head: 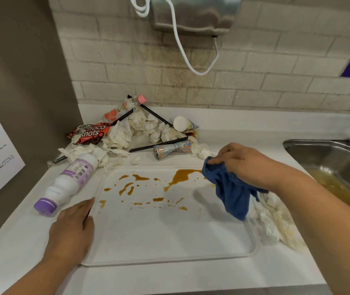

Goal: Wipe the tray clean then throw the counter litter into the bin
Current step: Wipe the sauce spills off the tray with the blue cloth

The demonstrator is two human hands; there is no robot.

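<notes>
Wiping barely begun; litter untouched.
Right hand (246, 162) grips a cloth (231, 190) over the stained tray (169, 237) on the counter; left hand (71, 228), fingers loose, steadies its edge; litter (131, 133) remains behind.

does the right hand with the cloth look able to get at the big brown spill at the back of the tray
Probably yes. The right hand holds the blue cloth just beside the large brown spill near the tray's far edge, with nothing between them. The left hand rests on the tray's left rim, out of the way.
</notes>
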